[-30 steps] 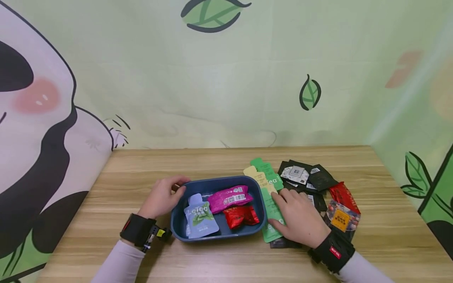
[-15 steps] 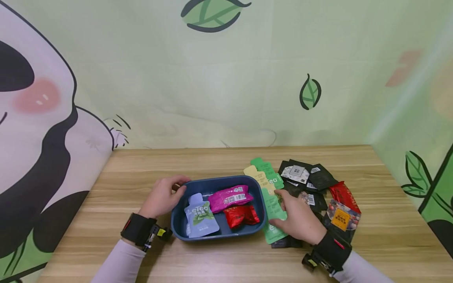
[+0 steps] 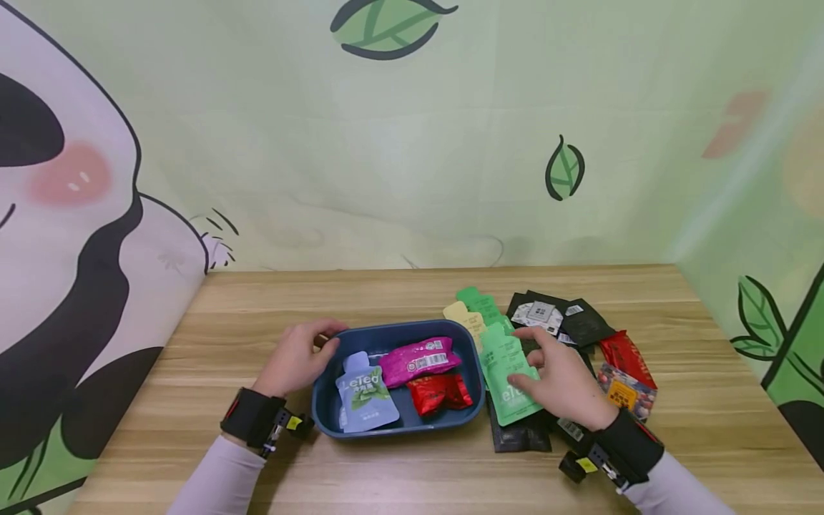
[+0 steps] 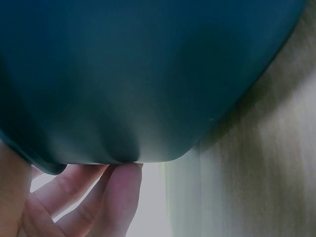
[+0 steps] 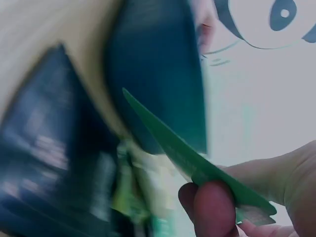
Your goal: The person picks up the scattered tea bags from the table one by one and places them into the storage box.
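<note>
A dark blue plastic box [image 3: 397, 427] stands on the table, holding a light-blue pouch [image 3: 368, 404], a magenta packet [image 3: 418, 363] and a red packet [image 3: 439, 393]. At its far left corner, my left hand [image 3: 297, 355] grips the rim; in the left wrist view, fingertips [image 4: 123, 185] touch the box wall. My right hand [image 3: 565, 380] pinches a light-green pouch [image 3: 505, 372] between thumb and fingers, just right of the box. In the right wrist view the green pouch [image 5: 182, 153] appears edge-on and tilted, apart from the box [image 5: 153, 74].
Behind the held pouch lie another green pouch [image 3: 483, 302] and a yellow pouch [image 3: 460, 315]. Several black packets [image 3: 584, 325] are heaped to the right, with a red packet [image 3: 626, 357] and a patterned packet [image 3: 637, 393]. The wooden table [image 3: 386, 297] meets a printed backdrop.
My right hand has picked up the light-green pouch from the pile and turned it slightly, uncovering more of a black packet beneath. My left hand and the box have stayed put.
</note>
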{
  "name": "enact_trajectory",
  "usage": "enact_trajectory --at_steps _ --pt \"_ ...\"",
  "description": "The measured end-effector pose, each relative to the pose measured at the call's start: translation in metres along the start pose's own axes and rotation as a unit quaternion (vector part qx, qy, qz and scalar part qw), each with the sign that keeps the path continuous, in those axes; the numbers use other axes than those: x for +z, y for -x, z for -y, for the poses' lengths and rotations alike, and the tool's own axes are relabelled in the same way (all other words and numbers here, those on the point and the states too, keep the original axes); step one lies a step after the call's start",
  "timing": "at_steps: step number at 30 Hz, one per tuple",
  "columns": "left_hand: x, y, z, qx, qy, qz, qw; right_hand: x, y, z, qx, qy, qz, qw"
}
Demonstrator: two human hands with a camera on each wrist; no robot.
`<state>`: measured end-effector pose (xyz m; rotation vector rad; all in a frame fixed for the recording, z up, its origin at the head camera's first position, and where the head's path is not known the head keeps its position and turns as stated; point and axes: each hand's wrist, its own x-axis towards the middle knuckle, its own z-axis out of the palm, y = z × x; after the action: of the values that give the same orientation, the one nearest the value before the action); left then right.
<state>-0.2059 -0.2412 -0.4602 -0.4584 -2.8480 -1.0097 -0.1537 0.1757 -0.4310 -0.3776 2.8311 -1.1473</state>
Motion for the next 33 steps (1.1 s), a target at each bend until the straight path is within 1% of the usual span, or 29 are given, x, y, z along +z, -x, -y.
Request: enact_trajectory --at_steps 5,7,8,12,16,20,24,27,30,33 --pt "0.000 -0.001 0.001 0.002 -0.005 0.003 1.0000 -0.015 -0.006 0.011 -0.037 -0.009 -0.065 0.9972" --pt "-0.001 -0.001 0.001 0.000 -0.007 0.005 1.0000 -0.017 -0.010 0.018 -0.047 -0.027 -0.076 0.9956" --pt "-0.001 -0.001 0.001 0.000 -0.007 0.005 1.0000 -0.016 -0.012 0.022 -0.050 -0.039 -0.075 0.9952" --pt "-0.001 -0.001 0.001 0.000 -0.005 0.006 1.0000 -0.003 -0.022 0.045 -0.056 -0.106 -0.042 0.9919" --pt "-0.002 -0.002 0.001 0.003 -0.005 0.005 1.0000 0.022 -0.035 0.069 -0.062 -0.158 0.002 0.9854" --pt "-0.002 -0.001 0.000 0.003 -0.001 0.006 1.0000 0.048 -0.047 0.088 -0.072 -0.163 0.030 0.9835" --pt "-0.001 -0.002 -0.001 0.007 0.003 0.006 1.0000 0.068 -0.055 0.103 -0.073 -0.142 0.045 0.9861" --pt "-0.001 -0.002 0.000 0.010 0.005 0.005 0.9999 0.081 -0.059 0.111 -0.067 -0.135 0.071 0.9860" --pt "-0.001 -0.002 0.000 0.007 0.006 0.007 0.9999 0.093 -0.061 0.116 -0.051 -0.150 0.110 0.9812" --pt "-0.002 -0.001 0.000 -0.001 0.010 0.011 0.9999 0.103 -0.061 0.119 -0.029 -0.170 0.137 0.9755"
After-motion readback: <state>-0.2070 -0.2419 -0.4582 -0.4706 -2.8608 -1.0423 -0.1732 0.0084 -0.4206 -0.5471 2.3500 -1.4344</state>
